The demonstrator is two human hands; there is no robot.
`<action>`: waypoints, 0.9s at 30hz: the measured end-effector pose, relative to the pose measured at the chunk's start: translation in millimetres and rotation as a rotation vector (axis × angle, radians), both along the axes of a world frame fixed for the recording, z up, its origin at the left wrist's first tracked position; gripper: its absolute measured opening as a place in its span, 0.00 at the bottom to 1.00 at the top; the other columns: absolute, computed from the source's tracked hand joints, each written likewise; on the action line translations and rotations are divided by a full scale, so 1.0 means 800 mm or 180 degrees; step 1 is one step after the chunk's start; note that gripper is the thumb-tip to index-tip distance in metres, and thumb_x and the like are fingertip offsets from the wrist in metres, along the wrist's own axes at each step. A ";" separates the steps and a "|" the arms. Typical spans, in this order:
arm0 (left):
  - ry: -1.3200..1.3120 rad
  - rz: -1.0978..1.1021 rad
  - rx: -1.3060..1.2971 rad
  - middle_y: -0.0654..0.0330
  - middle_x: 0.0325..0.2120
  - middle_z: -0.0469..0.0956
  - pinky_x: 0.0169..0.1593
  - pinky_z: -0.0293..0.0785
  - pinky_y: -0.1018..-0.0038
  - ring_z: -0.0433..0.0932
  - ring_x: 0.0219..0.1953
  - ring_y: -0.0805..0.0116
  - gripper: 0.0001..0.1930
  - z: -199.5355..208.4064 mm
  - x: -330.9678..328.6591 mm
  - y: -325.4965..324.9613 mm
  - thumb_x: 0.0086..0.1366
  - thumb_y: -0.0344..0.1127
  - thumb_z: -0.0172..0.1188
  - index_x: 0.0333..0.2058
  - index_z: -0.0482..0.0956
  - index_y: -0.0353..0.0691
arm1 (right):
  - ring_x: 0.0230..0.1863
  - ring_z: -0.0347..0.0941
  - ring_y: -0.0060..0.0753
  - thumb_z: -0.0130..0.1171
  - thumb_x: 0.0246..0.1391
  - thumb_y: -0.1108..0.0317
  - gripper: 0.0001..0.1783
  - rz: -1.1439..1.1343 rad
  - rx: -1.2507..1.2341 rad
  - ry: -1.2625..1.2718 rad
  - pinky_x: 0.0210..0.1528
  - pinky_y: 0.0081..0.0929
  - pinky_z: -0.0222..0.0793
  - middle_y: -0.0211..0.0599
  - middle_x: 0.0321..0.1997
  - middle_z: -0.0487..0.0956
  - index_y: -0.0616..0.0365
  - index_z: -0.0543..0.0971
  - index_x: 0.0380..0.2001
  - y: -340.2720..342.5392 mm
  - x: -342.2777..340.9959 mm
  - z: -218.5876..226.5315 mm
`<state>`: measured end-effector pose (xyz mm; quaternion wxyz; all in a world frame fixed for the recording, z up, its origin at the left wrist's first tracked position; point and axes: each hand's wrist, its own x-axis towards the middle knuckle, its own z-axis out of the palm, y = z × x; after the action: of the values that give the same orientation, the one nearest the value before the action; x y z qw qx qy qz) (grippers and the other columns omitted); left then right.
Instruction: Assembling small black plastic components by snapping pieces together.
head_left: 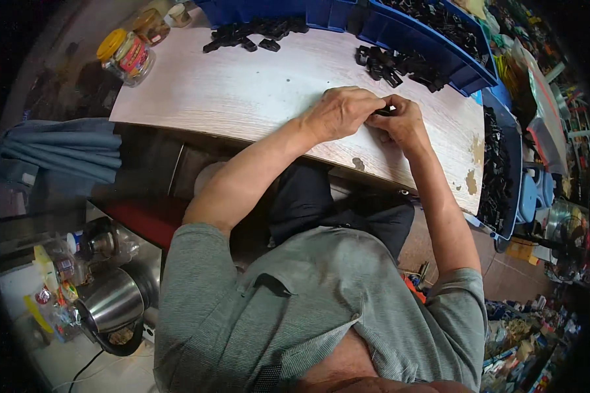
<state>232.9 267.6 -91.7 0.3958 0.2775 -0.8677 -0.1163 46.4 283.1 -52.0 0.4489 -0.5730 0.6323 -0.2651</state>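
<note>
Over the pale wooden tabletop (242, 85), my two hands meet around one small black plastic part (385, 111). My left hand (344, 112) reaches in from the left with thumb and fingers pinched on the part's near side. From the right, my right hand (403, 123) grips the same part between curled fingers and thumb. Most of the part is hidden by the fingers, so its exact shape does not show. Beyond my hands lies a loose pile of similar black parts (400, 64). Another pile of black parts (255, 31) is spread at the far left.
Blue bins (432, 56) with black parts line the far edge. At the right stands another blue bin (514, 170) of black parts. A yellow-lidded jar (128, 59) sits at the table's left corner. A metal kettle (115, 301) is at lower left.
</note>
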 end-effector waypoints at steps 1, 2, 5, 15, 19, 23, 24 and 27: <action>-0.0081 -0.0015 -0.0027 0.52 0.44 0.84 0.48 0.82 0.63 0.84 0.44 0.53 0.14 -0.001 0.000 -0.001 0.63 0.24 0.60 0.48 0.82 0.38 | 0.18 0.72 0.20 0.73 0.48 0.71 0.16 0.0037 0.0035 0.0063 0.19 0.21 0.66 0.31 0.22 0.78 0.61 0.80 0.39 -0.001 -0.001 -0.001; -0.0090 -0.0011 -0.0014 0.52 0.44 0.84 0.48 0.82 0.63 0.84 0.44 0.53 0.14 -0.002 0.000 -0.002 0.63 0.24 0.60 0.48 0.82 0.38 | 0.18 0.72 0.20 0.73 0.48 0.71 0.16 0.0042 0.0047 0.0054 0.19 0.21 0.66 0.31 0.22 0.78 0.61 0.80 0.39 -0.002 -0.001 -0.001; -0.0266 -0.0048 -0.0131 0.54 0.44 0.84 0.48 0.81 0.64 0.83 0.44 0.54 0.15 0.000 -0.001 0.000 0.63 0.24 0.59 0.49 0.81 0.38 | 0.18 0.71 0.20 0.73 0.48 0.72 0.16 0.0059 0.0013 0.0036 0.19 0.20 0.66 0.30 0.22 0.78 0.61 0.80 0.39 -0.003 -0.004 -0.007; -0.0741 0.0458 -0.0243 0.58 0.45 0.84 0.54 0.77 0.60 0.82 0.49 0.58 0.16 0.010 0.000 0.026 0.67 0.27 0.56 0.53 0.81 0.39 | 0.17 0.71 0.19 0.73 0.49 0.73 0.15 0.0150 -0.0259 0.0014 0.18 0.21 0.65 0.29 0.21 0.77 0.61 0.79 0.39 -0.006 -0.011 -0.019; -0.0399 0.0675 -0.0733 0.51 0.45 0.84 0.54 0.78 0.58 0.82 0.49 0.56 0.14 -0.013 0.008 0.008 0.67 0.25 0.53 0.48 0.82 0.36 | 0.14 0.66 0.19 0.73 0.48 0.72 0.14 -0.0064 0.0233 -0.0538 0.17 0.21 0.65 0.26 0.17 0.73 0.58 0.78 0.36 0.003 -0.006 -0.002; -0.0249 0.2099 -0.1071 0.51 0.47 0.81 0.52 0.76 0.57 0.77 0.50 0.47 0.17 0.011 0.101 -0.046 0.58 0.24 0.53 0.46 0.81 0.37 | 0.13 0.64 0.20 0.73 0.49 0.70 0.13 -0.0522 0.0316 -0.0896 0.17 0.21 0.65 0.24 0.16 0.70 0.56 0.78 0.34 0.020 -0.023 0.016; -0.0875 0.2524 -0.1097 0.48 0.51 0.81 0.58 0.74 0.57 0.76 0.54 0.47 0.18 0.004 0.129 -0.059 0.61 0.24 0.51 0.49 0.82 0.33 | 0.12 0.64 0.20 0.73 0.49 0.69 0.12 -0.0623 0.0308 -0.1048 0.17 0.21 0.66 0.24 0.16 0.70 0.56 0.78 0.33 0.021 -0.032 0.019; -0.1612 0.2587 -0.0574 0.52 0.50 0.82 0.54 0.77 0.59 0.79 0.51 0.49 0.16 0.007 0.160 -0.081 0.65 0.26 0.52 0.49 0.82 0.36 | 0.14 0.67 0.23 0.71 0.51 0.66 0.11 -0.1119 -0.0100 -0.1064 0.19 0.26 0.71 0.26 0.16 0.71 0.57 0.81 0.35 -0.007 -0.117 -0.010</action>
<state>360.7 202.7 -86.3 0.2081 0.5779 -0.7648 0.1945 -47.1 277.5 -60.3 0.4853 -0.4092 0.6351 -0.4401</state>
